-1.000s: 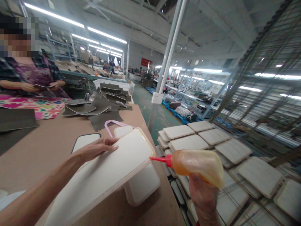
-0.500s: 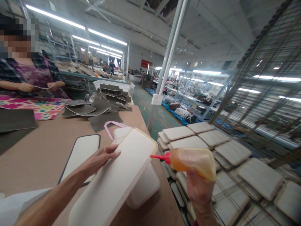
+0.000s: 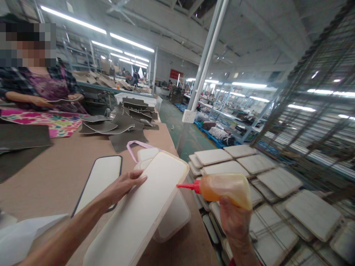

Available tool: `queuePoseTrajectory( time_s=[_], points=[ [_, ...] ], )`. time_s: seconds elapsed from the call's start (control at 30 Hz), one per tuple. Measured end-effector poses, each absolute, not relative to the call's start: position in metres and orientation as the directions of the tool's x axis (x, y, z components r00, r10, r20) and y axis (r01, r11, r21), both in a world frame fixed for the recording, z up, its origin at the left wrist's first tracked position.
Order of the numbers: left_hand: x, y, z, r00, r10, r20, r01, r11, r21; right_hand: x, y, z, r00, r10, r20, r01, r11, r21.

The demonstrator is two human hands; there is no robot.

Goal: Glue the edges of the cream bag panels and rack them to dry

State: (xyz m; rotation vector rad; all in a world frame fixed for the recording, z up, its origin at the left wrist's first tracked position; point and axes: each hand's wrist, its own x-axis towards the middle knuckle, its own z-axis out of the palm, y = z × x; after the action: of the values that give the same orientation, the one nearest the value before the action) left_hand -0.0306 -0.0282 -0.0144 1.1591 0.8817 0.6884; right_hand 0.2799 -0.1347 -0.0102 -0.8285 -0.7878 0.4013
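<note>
My left hand (image 3: 130, 184) grips the left edge of a long white panel (image 3: 144, 203) with rounded corners, thumb on top, holding it tilted over the table. In my right hand (image 3: 235, 218) is a clear squeeze bottle (image 3: 226, 189) of amber liquid, probably glue, lying nearly level. Its red nozzle (image 3: 187, 186) points left, with the tip at the panel's right edge. A yellowish band runs along the panel's rim near the far corner. Beneath it lie other white panels (image 3: 173, 216), partly hidden. Left of my hand, a dark-edged white panel (image 3: 101, 177) lies flat.
Stacks of white panels (image 3: 269, 181) stand right of the brown table (image 3: 63, 166). Dark grey pieces (image 3: 119, 125) are heaped farther back near a pink strip (image 3: 131, 147). A co-worker (image 3: 41, 85) holds a thin piece at left. A metal post (image 3: 203, 66) rises beyond the table.
The nozzle tip has moved slightly along the panel's right edge, toward me. My left hand keeps its hold. The whole view has shifted a little, so the surroundings appear farther right.
</note>
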Motion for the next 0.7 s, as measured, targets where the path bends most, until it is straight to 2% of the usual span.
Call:
queuePoseTrajectory(
  time_s=[0.47,0.7],
  points=[
    [-0.023,-0.021,-0.006,0.419,0.862,-0.286,-0.077,0.347,0.935,0.272,-0.139,-0.011,0.565,0.662,0.493,-0.031,0.614,-0.789],
    [-0.019,-0.021,-0.001,0.424,0.860,-0.284,-0.079,0.348,0.934,0.270,-0.135,-0.007,0.578,0.634,0.513,-0.010,0.635,-0.773]
  ],
)
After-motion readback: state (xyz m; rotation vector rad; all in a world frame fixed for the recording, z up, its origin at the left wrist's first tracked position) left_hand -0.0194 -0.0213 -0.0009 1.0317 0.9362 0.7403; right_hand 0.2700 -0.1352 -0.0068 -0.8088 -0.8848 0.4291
